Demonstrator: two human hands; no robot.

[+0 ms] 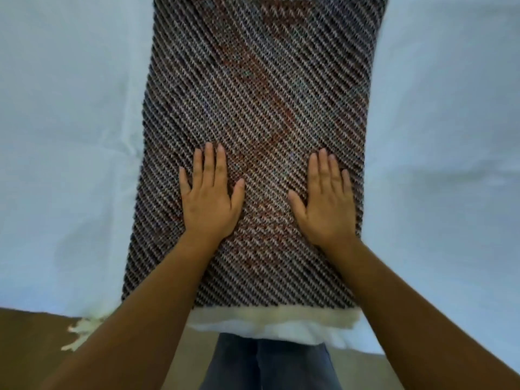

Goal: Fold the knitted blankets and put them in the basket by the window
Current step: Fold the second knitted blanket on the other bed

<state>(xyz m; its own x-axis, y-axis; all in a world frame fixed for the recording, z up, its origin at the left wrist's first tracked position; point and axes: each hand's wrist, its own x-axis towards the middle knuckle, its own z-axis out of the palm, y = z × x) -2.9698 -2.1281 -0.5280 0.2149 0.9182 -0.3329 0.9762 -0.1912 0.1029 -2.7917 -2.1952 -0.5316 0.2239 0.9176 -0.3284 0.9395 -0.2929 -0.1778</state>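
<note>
A knitted blanket (261,88) with dark and pale diagonal stripes and reddish patches lies folded into a long rectangle on a pale blue sheet. Its near end shows a cream-white edge (270,316) hanging slightly over the bed's front. My left hand (209,198) lies flat on the blanket's lower left part, fingers straight and close together. My right hand (325,199) lies flat on the lower right part in the same way. Neither hand grips the fabric. No basket or window is in view.
The pale blue sheet (62,136) spreads wide to both sides of the blanket. A brown floor (31,350) shows at the lower left, with cream fringe (81,333) hanging off the bed edge. My jeans (267,364) are visible below the blanket.
</note>
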